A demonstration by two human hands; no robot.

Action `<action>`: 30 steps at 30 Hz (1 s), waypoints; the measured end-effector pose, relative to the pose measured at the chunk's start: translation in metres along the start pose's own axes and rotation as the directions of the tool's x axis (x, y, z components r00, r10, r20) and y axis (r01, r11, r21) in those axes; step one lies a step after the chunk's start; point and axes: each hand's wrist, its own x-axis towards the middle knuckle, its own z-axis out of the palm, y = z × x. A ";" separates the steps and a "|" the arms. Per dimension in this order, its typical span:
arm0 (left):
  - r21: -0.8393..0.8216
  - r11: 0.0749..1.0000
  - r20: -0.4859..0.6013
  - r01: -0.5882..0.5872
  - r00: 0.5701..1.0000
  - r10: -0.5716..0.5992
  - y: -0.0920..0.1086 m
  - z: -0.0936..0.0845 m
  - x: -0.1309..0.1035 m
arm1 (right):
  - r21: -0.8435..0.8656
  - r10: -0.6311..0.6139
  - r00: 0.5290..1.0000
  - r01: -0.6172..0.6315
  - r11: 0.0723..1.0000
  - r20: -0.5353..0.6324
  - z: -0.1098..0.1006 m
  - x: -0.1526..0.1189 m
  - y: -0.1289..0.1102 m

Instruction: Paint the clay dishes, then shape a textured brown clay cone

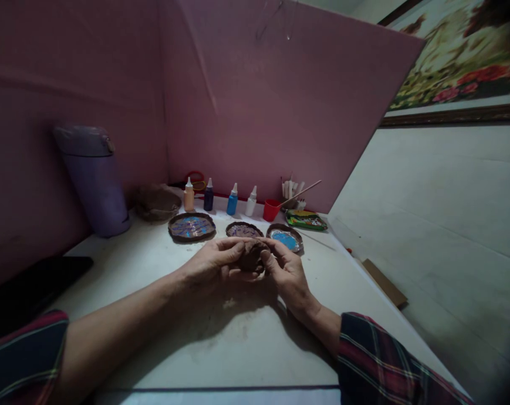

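Observation:
A lump of dark brown clay (pixel 251 257) is held above the middle of the white table, between both hands. My left hand (pixel 221 257) grips its left side, thumb on top and fingers beneath. On the other side my right hand (pixel 285 271) presses it with the thumb, its fingers curled behind. Just beyond the hands lie three shallow brown clay dishes: one with blue and purple streaks (pixel 191 227), one with purple and white marks (pixel 243 230), and one with a blue pool and white edge (pixel 285 240). My fingers partly cover the clay lump.
Behind the dishes stand peach (pixel 189 198), dark blue (pixel 208 198), blue (pixel 232 202) and white (pixel 251 203) squeeze bottles. A red cup (pixel 271 210) with a stick and a green packet (pixel 306 220) are at right. At left are a purple tumbler (pixel 96 188), a wrapped brown lump (pixel 157 202) and a black object (pixel 39 284).

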 end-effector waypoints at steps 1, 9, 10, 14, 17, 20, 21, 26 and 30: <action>-0.007 1.000 -0.008 -0.006 1.000 0.006 -0.001 0.000 0.000 | -0.005 -0.004 1.000 0.004 1.000 -0.003 0.000 0.000 0.002; 0.090 0.996 -0.039 0.027 0.999 -0.023 -0.005 0.002 0.000 | -0.215 -0.150 0.989 0.147 0.966 0.004 -0.001 0.001 0.011; 0.101 0.994 -0.044 0.032 0.999 -0.028 -0.006 0.001 0.000 | -0.247 -0.180 0.983 0.180 0.952 0.022 -0.001 0.000 0.010; 0.163 0.987 -0.101 -0.007 0.995 0.024 -0.008 -0.003 0.003 | -0.354 -0.267 0.957 0.291 0.889 0.114 0.000 -0.004 0.004; 0.227 0.972 -0.127 -0.064 0.987 0.095 -0.011 -0.006 0.006 | -0.394 -0.299 0.938 0.344 0.852 0.173 0.001 -0.007 0.001; 0.293 0.949 -0.130 -0.113 0.979 0.157 -0.012 -0.006 0.006 | -0.407 -0.306 0.929 0.366 0.837 0.206 0.002 -0.010 -0.003; 0.318 0.940 -0.141 -0.120 0.975 0.172 -0.011 -0.005 0.006 | -0.400 -0.307 0.927 0.370 0.839 0.214 0.003 -0.011 -0.004; 0.373 0.922 -0.179 -0.100 0.968 0.178 -0.009 -0.004 0.004 | -0.300 -0.249 0.951 0.295 0.907 0.182 0.004 -0.011 -0.008; 0.303 0.950 -0.091 -0.076 0.990 0.108 -0.008 -0.003 0.004 | -0.163 -0.104 0.990 0.119 0.979 0.097 0.004 -0.008 -0.008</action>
